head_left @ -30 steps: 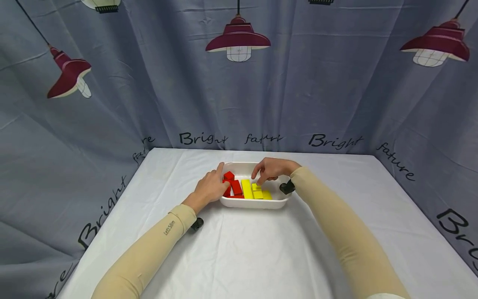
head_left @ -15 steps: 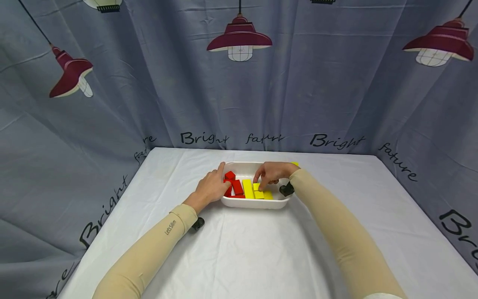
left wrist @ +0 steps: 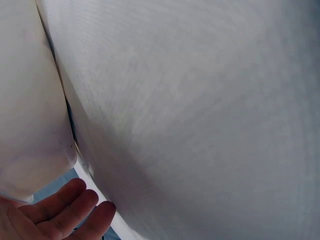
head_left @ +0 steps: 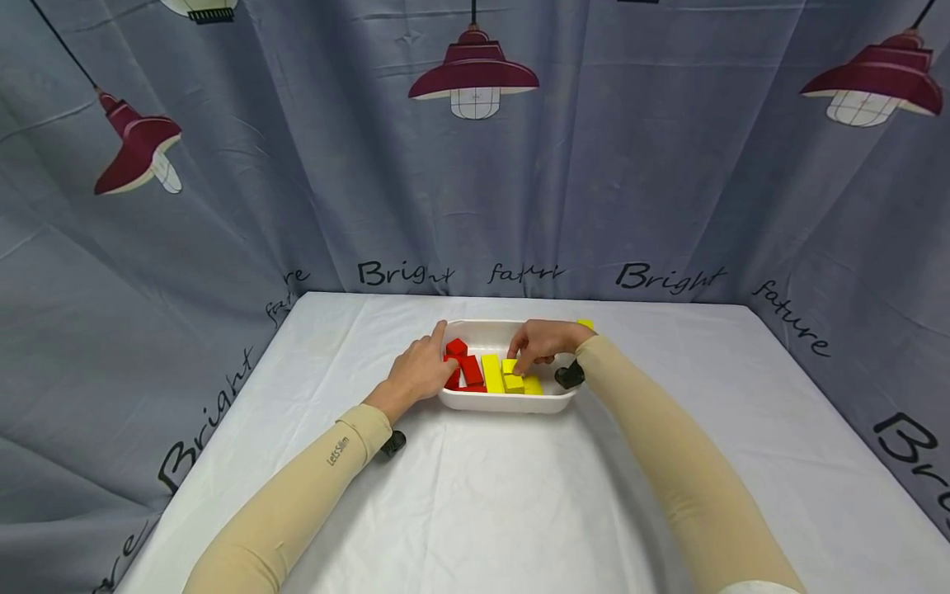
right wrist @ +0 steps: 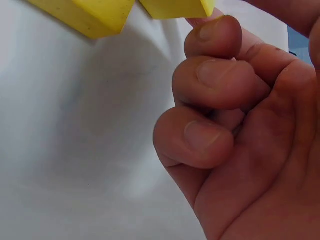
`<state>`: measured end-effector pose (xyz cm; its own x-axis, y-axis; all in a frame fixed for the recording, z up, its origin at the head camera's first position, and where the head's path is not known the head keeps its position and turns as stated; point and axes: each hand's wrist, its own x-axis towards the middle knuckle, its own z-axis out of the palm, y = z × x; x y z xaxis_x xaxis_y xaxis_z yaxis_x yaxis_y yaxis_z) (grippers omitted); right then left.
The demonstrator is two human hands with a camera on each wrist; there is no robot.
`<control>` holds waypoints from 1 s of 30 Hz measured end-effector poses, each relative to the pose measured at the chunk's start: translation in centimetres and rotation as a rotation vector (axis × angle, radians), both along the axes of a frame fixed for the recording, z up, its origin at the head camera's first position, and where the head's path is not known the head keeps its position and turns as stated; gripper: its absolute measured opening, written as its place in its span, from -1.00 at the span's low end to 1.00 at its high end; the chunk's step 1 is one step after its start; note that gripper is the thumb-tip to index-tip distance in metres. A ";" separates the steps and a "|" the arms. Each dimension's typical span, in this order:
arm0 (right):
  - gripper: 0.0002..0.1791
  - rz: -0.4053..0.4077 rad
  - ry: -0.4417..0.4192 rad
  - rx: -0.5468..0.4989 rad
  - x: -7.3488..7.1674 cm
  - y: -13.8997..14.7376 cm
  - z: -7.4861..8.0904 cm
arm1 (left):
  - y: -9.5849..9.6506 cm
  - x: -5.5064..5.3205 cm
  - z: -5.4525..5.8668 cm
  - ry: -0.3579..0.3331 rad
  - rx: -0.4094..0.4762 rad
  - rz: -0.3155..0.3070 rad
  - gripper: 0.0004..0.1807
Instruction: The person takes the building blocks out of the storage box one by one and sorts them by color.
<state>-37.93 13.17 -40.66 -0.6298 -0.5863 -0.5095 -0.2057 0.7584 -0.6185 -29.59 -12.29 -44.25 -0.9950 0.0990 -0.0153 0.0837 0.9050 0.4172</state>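
A white tray (head_left: pixel 505 403) on the table holds several red and yellow blocks. My left hand (head_left: pixel 421 369) holds its left rim, thumb reaching over inside; in the left wrist view its other fingers (left wrist: pixel 70 210) lie outside, below the tray wall. Inside the tray, my right hand (head_left: pixel 547 338) pinches a small yellow block (head_left: pixel 508 365) between thumb and index finger. The right wrist view shows the other fingers (right wrist: pixel 200 137) curled in and only the end of a yellow block (right wrist: pixel 175 7). Another yellow block (head_left: pixel 492 374) stands just left of it, beside the red blocks (head_left: pixel 471 370).
Another yellow block (head_left: pixel 532 385) lies by the tray's front wall. Behind the right wrist, a bit of yellow (head_left: pixel 585 324) shows past the tray's back right corner. A white cloth covers the table (head_left: pixel 475 495), and a grey curtain (head_left: pixel 334 165) hangs behind it.
My right hand has come down onto the small yellow block, now pinches it, and the block has risen slightly. The left hand stays on the rim.
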 end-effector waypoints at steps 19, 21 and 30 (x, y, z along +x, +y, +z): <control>-0.62 -0.069 0.111 0.029 -0.1 -0.5 0.0 | 0.1 0.1 0.2 -0.003 0.005 0.001 -0.17; -0.62 -0.071 0.123 0.035 -0.1 -0.5 -0.1 | 0.1 0.1 0.2 -0.004 0.008 0.001 -0.17; -0.63 -0.046 0.207 0.074 0.1 -0.9 -0.1 | -0.1 0.0 0.1 0.003 0.001 -0.007 -0.18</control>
<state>-37.86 12.31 -40.72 -0.7509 -0.5203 -0.4068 -0.2868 0.8117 -0.5088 -29.58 -12.36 -44.15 -0.9943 0.1058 -0.0119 0.0912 0.9038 0.4181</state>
